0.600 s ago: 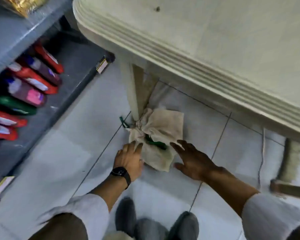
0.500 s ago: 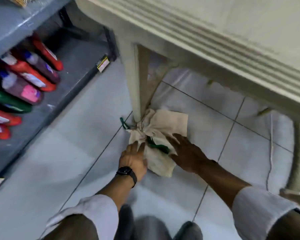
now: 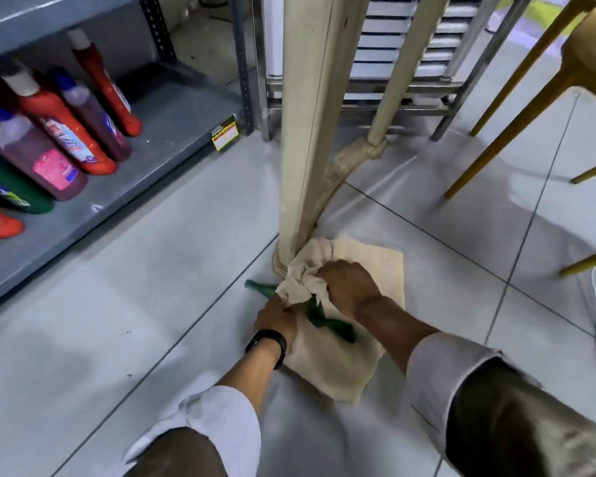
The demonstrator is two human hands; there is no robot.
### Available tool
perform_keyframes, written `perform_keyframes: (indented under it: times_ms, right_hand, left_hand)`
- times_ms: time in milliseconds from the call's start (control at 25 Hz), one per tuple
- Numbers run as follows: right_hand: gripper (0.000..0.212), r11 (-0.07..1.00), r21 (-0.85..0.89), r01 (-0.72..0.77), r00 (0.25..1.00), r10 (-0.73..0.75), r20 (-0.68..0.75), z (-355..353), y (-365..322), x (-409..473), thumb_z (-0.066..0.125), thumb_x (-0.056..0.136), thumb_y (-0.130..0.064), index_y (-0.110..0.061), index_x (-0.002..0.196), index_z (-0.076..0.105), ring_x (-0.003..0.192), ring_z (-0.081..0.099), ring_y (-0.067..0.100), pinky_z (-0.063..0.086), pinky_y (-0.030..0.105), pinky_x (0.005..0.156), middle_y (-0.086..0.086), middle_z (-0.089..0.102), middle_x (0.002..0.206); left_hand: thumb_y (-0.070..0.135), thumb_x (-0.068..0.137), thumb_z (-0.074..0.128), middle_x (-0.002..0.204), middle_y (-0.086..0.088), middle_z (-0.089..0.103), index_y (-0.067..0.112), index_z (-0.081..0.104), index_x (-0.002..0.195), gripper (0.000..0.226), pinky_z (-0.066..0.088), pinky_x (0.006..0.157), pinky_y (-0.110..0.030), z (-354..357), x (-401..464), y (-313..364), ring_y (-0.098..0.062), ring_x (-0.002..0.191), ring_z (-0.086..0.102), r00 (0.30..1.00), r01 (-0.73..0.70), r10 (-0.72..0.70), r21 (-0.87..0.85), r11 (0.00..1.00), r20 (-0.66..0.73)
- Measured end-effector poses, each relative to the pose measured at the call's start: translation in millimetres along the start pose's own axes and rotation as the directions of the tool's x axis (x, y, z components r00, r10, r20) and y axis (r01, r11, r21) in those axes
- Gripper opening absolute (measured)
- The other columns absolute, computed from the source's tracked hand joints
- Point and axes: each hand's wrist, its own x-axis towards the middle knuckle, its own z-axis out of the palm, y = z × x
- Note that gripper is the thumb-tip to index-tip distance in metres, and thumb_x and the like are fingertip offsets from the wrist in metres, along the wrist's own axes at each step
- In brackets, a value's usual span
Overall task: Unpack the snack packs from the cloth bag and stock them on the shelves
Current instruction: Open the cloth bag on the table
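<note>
The right hand (image 3: 350, 287) was closed in a fist on the gathered top of the cloth bag (image 3: 327, 366), bunching the fabric beside a green handle (image 3: 327, 323). The left hand (image 3: 276, 316), with a black watch (image 3: 267, 340) on its wrist, gripped the bag's left edge with its fingers curled into the cloth. The bag lay on the tiled floor (image 3: 117, 304), touching the foot of a cream desk leg (image 3: 303, 132). To the left, a grey shelf (image 3: 159, 139) carried coloured bottles (image 3: 62, 132).
</note>
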Motion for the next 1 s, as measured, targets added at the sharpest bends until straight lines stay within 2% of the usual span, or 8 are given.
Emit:
perform_keyframes:
  times_ms: [120,240,400,480,680,760,840,1000]
  right_hand:
    - [0.036,0.919,0.367,-0.144,0.987,0.162,-0.018,-37,-6,-54,0.054,0.091,-0.009,-0.012,0.125,0.067,0.114,0.064,0.037,0.049,0.039,0.098,0.014,0.071,0.123]
    - [0.036,0.762,0.599,-0.244,0.968,0.231,0.101,-108,-27,-126,0.05,0.09,-0.003,-0.014,0.118,0.069,0.115,0.063,0.032,0.046,0.028,0.093,0.011,0.071,0.123]
    - [0.033,0.683,0.663,-0.307,0.951,0.244,0.188,-237,-93,-213,0.045,0.078,-0.014,-0.02,0.103,0.066,0.106,0.066,0.035,0.048,0.032,0.084,0.014,0.073,0.112]
    - [0.029,0.579,0.746,-0.329,0.94,0.277,0.199,-320,-128,-263,0.048,0.079,-0.006,-0.017,0.098,0.067,0.1,0.067,0.035,0.047,0.032,0.08,0.014,0.074,0.103]
    - [0.019,0.325,0.911,-0.252,0.915,0.388,0.115,-507,-167,-374,0.055,0.093,-0.007,-0.018,0.086,0.07,0.077,0.062,0.002,0.042,0.021,0.071,-0.01,0.069,0.084]
    - [0.029,0.298,0.93,-0.217,0.901,0.428,0.073,-573,-165,-410,0.056,0.095,-0.004,-0.023,0.077,0.067,0.068,0.059,-0.01,0.042,0.013,0.063,-0.018,0.067,0.073]
    - [0.033,0.293,0.947,-0.134,0.895,0.447,-0.011,-630,-151,-430,0.055,0.096,-0.004,-0.025,0.073,0.066,0.065,0.058,-0.009,0.042,0.012,0.058,-0.019,0.068,0.07]
    - [0.023,0.36,0.933,0.008,0.801,0.556,-0.222,-716,-85,-434,0.055,0.091,-0.003,-0.018,0.079,0.067,0.07,0.058,0.004,0.043,0.023,0.062,-0.007,0.068,0.076]
  left_hand:
    - [0.037,0.093,0.036,0.121,-0.005,0.069,0.03,0.06,0.119,0.036,0.055,0.092,-0.041,-30,-65,22,-0.031,0.104,0.065,1.0,-0.022,0.024,-0.114,0.993,0.012]
    - [0.023,0.094,0.042,0.12,-0.007,0.069,0.025,0.062,0.12,0.033,0.055,0.093,-0.04,-71,-163,54,-0.032,0.105,0.065,0.999,-0.011,0.017,-0.12,0.993,0.047]
    - [0.019,0.097,0.045,0.127,-0.01,0.067,0.02,0.062,0.123,0.031,0.049,0.09,-0.033,-165,-305,113,-0.035,0.114,0.062,0.997,0.014,-0.018,-0.062,0.998,-0.072]
    - [0.02,0.096,0.046,0.124,-0.008,0.069,0.023,0.062,0.12,0.03,0.052,0.092,-0.036,-232,-378,154,-0.032,0.111,0.064,0.998,-0.005,0.004,-0.012,1.0,-0.07]
    - [0.018,0.094,0.049,0.112,0.002,0.074,0.025,0.066,0.114,0.027,0.055,0.085,-0.035,-346,-533,253,-0.026,0.104,0.067,0.971,-0.237,0.237,0.054,0.97,0.001]
    - [0.022,0.093,0.053,0.113,0.01,0.074,0.028,0.068,0.119,0.03,0.054,0.085,-0.032,-376,-581,296,-0.017,0.104,0.067,0.931,-0.366,0.365,0.04,0.93,0.023]
    - [0.028,0.089,0.052,0.114,0.017,0.073,0.033,0.067,0.123,0.037,0.054,0.089,-0.032,-400,-611,345,-0.01,0.104,0.066,0.873,-0.487,0.485,0.038,0.872,0.052]
    - [0.024,0.084,0.047,0.093,0.01,0.074,0.034,0.066,0.105,0.029,0.06,0.071,-0.044,-401,-623,453,-0.021,0.087,0.069,0.765,-0.644,0.641,0.06,0.763,0.056]
